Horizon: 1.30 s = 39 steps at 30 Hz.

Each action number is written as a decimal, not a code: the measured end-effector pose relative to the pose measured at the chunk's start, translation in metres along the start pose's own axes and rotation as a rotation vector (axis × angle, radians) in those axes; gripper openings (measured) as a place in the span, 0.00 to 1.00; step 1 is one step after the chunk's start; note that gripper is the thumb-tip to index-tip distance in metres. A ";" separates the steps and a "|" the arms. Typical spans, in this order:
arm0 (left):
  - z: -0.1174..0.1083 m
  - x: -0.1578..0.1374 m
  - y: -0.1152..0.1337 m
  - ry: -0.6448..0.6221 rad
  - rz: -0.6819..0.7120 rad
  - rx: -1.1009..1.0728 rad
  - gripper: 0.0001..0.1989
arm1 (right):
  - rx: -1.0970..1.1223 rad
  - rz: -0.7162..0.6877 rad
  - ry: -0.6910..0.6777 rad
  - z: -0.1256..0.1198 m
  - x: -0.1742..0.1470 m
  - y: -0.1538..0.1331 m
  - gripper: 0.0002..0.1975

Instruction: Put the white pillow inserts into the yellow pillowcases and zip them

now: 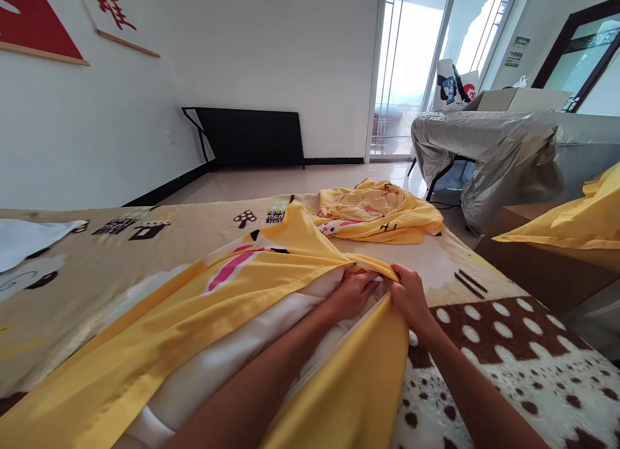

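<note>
A yellow printed fabric cover (194,313) stretches across the front of the bed with its long opening facing me. White, smooth-looking filling (223,345) shows through the gap. My left hand (356,292) reaches into the opening, its fingers curled at the far end of the gap; folds partly hide what they grip. My right hand (407,292) pinches the cover's edge at the right end of the opening. Beyond both hands, a bunched yellow cloth (402,216) with a similar print rests on the bed.
A patterned plush blanket (484,345) covers the bed, with two thin dark strips (469,284) lying on the right. Another yellow fabric piece (571,216) sits over a brown box (527,261) at right. Behind stands a table under silver sheeting (484,135). A black panel (252,137) leans against the wall.
</note>
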<state>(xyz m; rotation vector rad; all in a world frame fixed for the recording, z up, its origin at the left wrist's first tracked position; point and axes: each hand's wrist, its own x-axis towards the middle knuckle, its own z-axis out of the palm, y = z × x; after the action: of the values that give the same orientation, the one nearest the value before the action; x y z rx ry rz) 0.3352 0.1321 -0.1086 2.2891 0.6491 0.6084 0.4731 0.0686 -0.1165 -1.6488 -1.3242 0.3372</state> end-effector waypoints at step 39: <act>0.018 0.011 -0.006 0.319 -0.205 -0.525 0.11 | 0.113 -0.011 -0.086 0.003 0.001 0.002 0.12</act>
<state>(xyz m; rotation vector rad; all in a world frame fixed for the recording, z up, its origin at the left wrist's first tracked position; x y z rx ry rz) 0.3525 0.1337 -0.1224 1.6329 0.7567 0.9287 0.4722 0.0708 -0.1195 -1.5467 -1.3529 0.4724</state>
